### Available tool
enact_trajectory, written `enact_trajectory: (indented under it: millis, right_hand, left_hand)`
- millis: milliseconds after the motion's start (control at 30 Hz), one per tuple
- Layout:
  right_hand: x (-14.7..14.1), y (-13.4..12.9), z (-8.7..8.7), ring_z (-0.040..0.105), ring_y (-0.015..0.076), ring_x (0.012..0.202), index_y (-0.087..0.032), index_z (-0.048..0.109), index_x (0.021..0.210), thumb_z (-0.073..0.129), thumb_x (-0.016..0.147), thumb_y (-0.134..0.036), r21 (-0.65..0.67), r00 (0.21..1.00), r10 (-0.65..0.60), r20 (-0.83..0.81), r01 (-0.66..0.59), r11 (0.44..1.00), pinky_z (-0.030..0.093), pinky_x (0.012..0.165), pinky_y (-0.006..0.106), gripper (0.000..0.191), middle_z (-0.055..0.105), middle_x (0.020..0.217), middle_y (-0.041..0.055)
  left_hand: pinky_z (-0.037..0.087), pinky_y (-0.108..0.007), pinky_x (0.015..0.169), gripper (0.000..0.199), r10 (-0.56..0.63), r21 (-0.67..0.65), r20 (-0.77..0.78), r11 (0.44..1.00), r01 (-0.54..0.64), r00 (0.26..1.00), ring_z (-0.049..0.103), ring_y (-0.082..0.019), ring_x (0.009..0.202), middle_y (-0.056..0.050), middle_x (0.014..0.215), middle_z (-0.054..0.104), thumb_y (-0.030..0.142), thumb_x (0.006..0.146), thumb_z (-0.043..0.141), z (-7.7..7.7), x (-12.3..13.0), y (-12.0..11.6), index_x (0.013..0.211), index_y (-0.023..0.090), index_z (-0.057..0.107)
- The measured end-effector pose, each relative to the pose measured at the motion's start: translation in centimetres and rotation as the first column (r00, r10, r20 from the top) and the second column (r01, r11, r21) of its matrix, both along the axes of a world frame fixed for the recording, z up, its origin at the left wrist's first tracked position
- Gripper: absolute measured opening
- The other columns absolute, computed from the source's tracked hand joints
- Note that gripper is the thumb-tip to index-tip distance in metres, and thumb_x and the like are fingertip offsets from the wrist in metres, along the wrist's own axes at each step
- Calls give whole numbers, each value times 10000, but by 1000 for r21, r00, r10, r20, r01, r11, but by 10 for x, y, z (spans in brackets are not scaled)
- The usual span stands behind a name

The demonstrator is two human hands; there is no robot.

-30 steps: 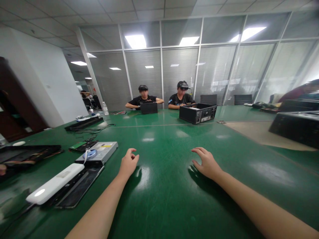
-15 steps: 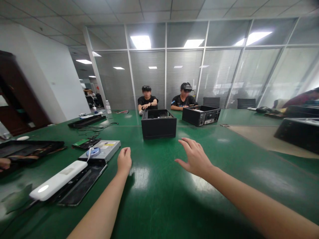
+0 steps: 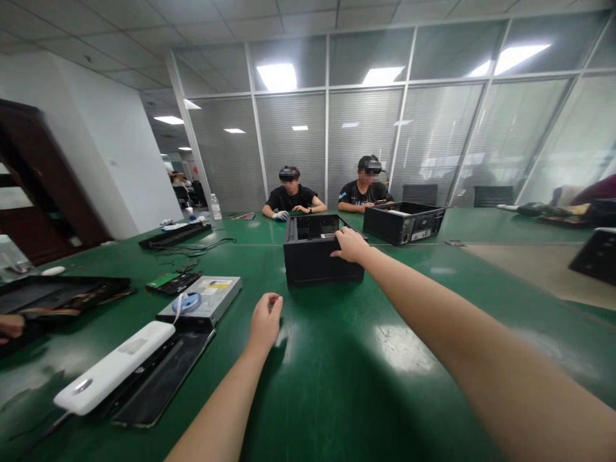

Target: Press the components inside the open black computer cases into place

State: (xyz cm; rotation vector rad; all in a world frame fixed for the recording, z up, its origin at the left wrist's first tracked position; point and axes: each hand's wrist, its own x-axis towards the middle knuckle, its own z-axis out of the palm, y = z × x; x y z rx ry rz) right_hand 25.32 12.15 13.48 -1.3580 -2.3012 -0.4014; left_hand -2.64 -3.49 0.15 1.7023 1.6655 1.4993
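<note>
A black open-topped computer case (image 3: pixel 323 262) stands on the green table (image 3: pixel 312 359) in front of me. My right hand (image 3: pixel 351 245) grips the near top edge of this case toward its right corner, thumb on the front face and fingers over the rim. My left hand (image 3: pixel 266 321) is over the table, nearer to me and left of the case, its fingers curled together; whether anything small is between them is hidden. Left of that hand lie a silver optical drive (image 3: pixel 212 295) with a blue-and-white roll (image 3: pixel 187 302) on it and a white power strip (image 3: pixel 118 362).
A second black case (image 3: pixel 404 221) lies farther back on the right. Two people with headsets sit across the table. A black tray (image 3: pixel 62 292) with cables and another person's hand (image 3: pixel 10 326) are at the left, a black panel (image 3: pixel 166 378) beside the strip.
My right hand has reached forward and taken hold of the case's rim. The case now appears nearer. My left hand has moved right, still curled. The person across on the left has lowered an arm.
</note>
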Motion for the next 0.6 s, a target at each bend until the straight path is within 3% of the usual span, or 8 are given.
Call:
enact_trajectory:
  millis: [133,267,400,533,600]
  right_hand:
    - [14,-4,-5,496,299,1104,-132,580,1109,758,791,-332,25,999,47,4,-47,999,435,964,451,415,544,1122,146]
    - [32,-47,-7,505,295,1068,-152,591,1108,732,813,-336,58,994,110,-3,-110,992,452,946,447,375,554,1090,128]
    - [60,-133,3,527,301,1048,-178,594,1114,714,820,-318,70,988,152,-26,-150,986,467,939,461,347,566,1077,122]
    - [108,-239,21,590,289,930,-252,641,1050,764,750,-388,-108,987,159,22,-156,982,509,817,448,352,603,1009,100]
    - [144,-285,16,618,275,837,-296,672,948,818,663,-455,-173,990,132,-45,-138,975,515,737,443,357,633,948,81]
  left_hand:
    - [522,-306,651,345,65,-55,107,997,-60,992,651,-189,761,-60,960,646,518,870,500,1,-4,3,979,201,586]
    - [497,-275,599,345,148,-76,228,988,-134,962,629,-170,719,-42,930,625,514,860,502,3,-8,4,991,200,560]
    - [480,-262,592,349,169,-65,265,985,-157,949,611,-157,699,-36,932,625,513,857,499,5,-10,2,997,198,555]
    - [484,-272,619,347,176,-54,241,984,-168,954,607,-162,701,-40,906,633,497,842,511,8,-5,0,983,185,561]
    - [487,-285,637,349,172,-57,213,985,-163,962,604,-164,691,-38,896,635,497,832,519,9,0,-1,977,182,564]
